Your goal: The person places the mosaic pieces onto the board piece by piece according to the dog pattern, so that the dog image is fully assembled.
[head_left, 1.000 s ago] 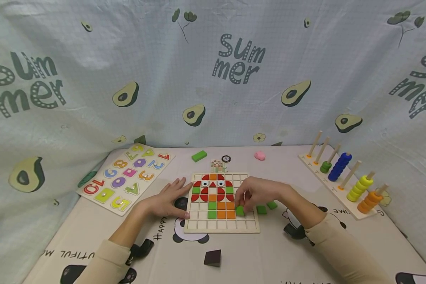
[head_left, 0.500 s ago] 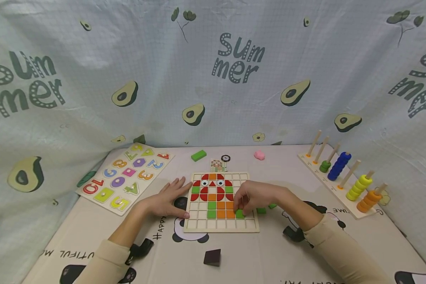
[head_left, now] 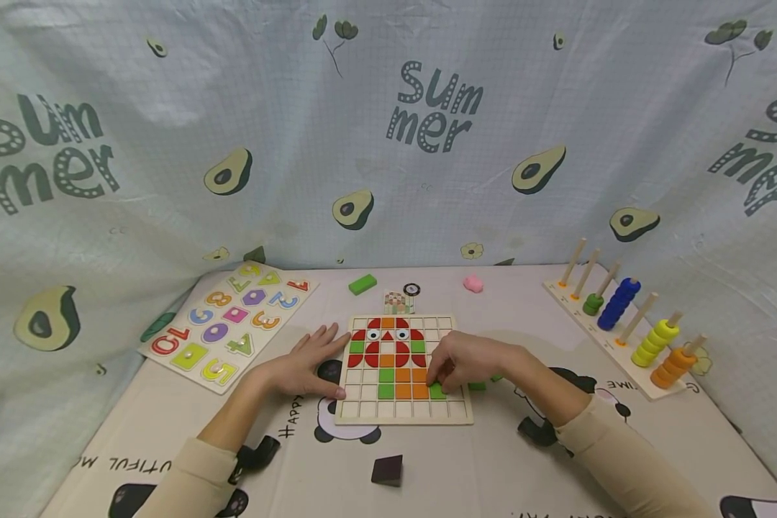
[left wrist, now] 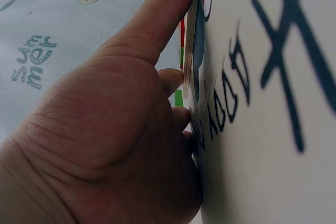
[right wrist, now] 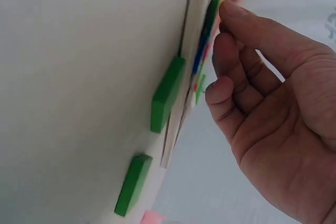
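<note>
A wooden grid board lies mid-table, with red, orange and green pieces forming a picture with two eyes. My left hand lies spread at its left side, thumb and a fingertip against the edge; the left wrist view shows that thumb on the rim. Over the board's right part, my right hand has its fingers curled and pinches a green square tile that sits in a cell beside the orange squares. The right wrist view shows thumb and fingertips close together at the board, the contact partly hidden.
Two green tiles lie right of the board. Behind it are a small picture card, a black-and-white disc, a green block and a pink piece. A number puzzle lies left, a peg stacker right, a dark wedge in front.
The green tile in my right hand has gone from tilted to lying flat in its cell. My right hand has lowered slightly with it. My left hand has stayed in place.
</note>
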Motion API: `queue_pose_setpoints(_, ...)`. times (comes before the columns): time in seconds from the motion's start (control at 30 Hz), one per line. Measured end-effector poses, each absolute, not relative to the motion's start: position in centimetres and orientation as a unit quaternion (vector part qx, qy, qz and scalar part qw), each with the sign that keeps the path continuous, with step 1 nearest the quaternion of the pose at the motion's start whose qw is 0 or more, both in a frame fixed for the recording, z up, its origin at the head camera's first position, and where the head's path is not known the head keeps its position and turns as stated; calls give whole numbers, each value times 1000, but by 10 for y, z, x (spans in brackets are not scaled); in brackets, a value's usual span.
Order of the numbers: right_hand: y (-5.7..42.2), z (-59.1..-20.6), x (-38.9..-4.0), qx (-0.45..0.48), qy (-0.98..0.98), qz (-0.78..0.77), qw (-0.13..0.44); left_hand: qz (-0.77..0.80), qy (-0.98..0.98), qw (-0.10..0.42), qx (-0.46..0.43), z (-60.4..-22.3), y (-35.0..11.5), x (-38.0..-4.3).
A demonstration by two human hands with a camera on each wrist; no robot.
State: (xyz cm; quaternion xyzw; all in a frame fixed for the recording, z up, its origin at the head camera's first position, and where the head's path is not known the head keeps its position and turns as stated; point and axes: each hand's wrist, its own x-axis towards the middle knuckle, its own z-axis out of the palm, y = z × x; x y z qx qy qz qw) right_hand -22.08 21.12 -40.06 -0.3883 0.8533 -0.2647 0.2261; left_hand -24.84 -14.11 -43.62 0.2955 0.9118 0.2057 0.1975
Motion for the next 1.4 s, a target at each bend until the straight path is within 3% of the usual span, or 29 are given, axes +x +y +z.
queue_pose_setpoints(0.33, 263, -387, -227, -338, 869, -326, 159, 210, 913, 194, 292, -438, -141, -246)
queue_pose_setpoints(0.5, 299, -385, -232, -308, 877, -331, 161, 207, 912, 192, 296, -437, -141, -246)
queue_pose_setpoints(0.63, 315, -389, -233, -286, 878, -329, 197, 202, 914, 192, 296, -437, -141, -246)
queue_pose_setpoints(0.77, 317, -398, -232, -291, 872, -308, 245, 202, 914, 192, 296, -438, -141, -247)
queue_pose_setpoints(1.07, 307, -411, -233, -315, 862, -303, 255, 207, 912, 192, 296, -437, -141, -246)
queue_pose_setpoints(1.4, 309, -414, -246, -298, 877, -323, 193, 205, 913, 189, 299, -436, -141, -247)
